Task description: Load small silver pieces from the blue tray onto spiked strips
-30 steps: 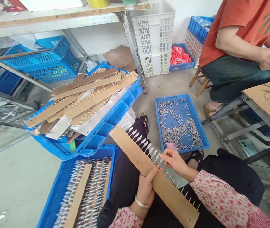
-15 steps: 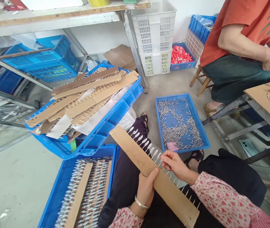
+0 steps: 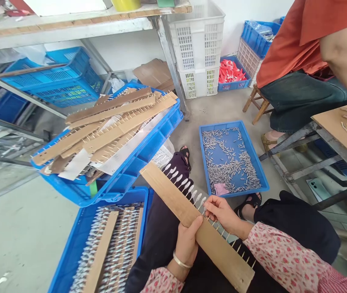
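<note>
I hold the long brown cardboard strip [image 3: 191, 221] with its row of pins slantwise across my lap. My left hand [image 3: 187, 244] is clamped round its middle, thumb on top. My right hand [image 3: 222, 211] has its fingertips pinched together at the pin just past the last small white piece [image 3: 195, 194]; I cannot tell whether they hold a piece. I judge it best to brace the strip steady and press straight along the pin. The shallow blue plastic tray [image 3: 263, 179] of loose pieces lies on the floor just ahead.

White crates [image 3: 199, 44]; seated co-worker [image 3: 298, 61]
</note>
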Available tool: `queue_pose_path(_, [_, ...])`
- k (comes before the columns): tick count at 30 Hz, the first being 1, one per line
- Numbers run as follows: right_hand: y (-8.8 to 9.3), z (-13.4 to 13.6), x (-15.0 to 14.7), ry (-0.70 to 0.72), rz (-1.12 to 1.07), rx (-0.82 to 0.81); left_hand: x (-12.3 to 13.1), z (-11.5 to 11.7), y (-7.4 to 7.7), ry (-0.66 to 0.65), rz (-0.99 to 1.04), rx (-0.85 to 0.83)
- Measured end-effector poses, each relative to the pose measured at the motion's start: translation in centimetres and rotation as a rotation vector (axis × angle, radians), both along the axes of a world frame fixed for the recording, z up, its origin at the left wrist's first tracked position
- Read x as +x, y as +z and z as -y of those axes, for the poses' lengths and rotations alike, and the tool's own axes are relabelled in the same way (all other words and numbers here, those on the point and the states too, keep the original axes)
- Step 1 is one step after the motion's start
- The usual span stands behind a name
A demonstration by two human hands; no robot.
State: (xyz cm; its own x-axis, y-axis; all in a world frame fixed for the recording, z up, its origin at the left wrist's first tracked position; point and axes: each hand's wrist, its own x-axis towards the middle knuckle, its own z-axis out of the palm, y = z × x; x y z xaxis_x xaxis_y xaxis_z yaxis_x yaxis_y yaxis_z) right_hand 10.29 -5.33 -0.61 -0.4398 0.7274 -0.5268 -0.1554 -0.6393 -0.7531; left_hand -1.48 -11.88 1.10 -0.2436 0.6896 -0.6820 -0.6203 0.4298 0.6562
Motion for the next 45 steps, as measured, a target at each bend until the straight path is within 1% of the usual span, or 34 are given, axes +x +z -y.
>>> queue_pose_path(3, [-0.1, -0.2, 0.0, 0.001, -0.032, -0.029, 0.1, 0.4, 0.1, -0.07, 0.122, 0.015])
queue_pose_path(5, [-0.2, -0.4, 0.1, -0.013, -0.076, -0.058, 0.2, 0.6, 0.2, -0.094, 0.158, 0.03])
queue_pose_path(7, [-0.4, -0.8, 0.5, -0.083, -0.139, -0.1, 0.3, 0.7, 0.4, -0.093, 0.158, 0.042])
queue_pose_path(10, [-0.7, -1.6, 1.6, -0.249, -0.208, -0.179, 0.3, 0.6, 0.6, -0.076, 0.147, 0.05])
queue_pose_path(12, [-0.8, -2.1, 2.3, -0.284, -0.214, -0.212, 0.2, 0.4, 0.7, -0.066, 0.141, 0.054])
queue_pose_path(16, [-0.8, -2.6, 3.1, -0.252, -0.213, -0.252, 0.2, 0.2, 0.7, -0.057, 0.137, 0.063])
queue_pose_path(19, [-1.0, -2.7, 3.2, -0.261, -0.143, -0.283, 0.1, 0.2, 0.6, -0.066, 0.144, 0.076])
queue_pose_path(23, [-1.6, -2.6, 3.4, -0.257, -0.035, -0.209, 0.1, 0.3, 0.5, -0.08, 0.153, 0.079])
queue_pose_path(27, [-1.7, -2.5, 3.5, -0.234, -0.036, -0.151, 0.1, 0.2, 0.7, -0.071, 0.147, 0.064])
queue_pose_path(30, [-1.2, -2.6, 3.7, -0.197, -0.078, -0.126, 0.1, 0.1, 0.8, -0.08, 0.16, 0.054])
queue_pose_path(36, [-0.3, -2.8, 4.1, -0.175, -0.13, -0.185, 0.1, -0.1, 0.8, -0.088, 0.161, 0.029])
queue_pose_path(41, [0.5, -1.9, 3.4, -0.108, -0.137, -0.153, 0.3, -0.2, 0.9, -0.111, 0.139, 0.043])
queue_pose_path(45, [1.5, -1.4, 2.7, -0.089, -0.115, -0.139, 0.5, -0.2, 0.5, -0.088, 0.089, 0.033])
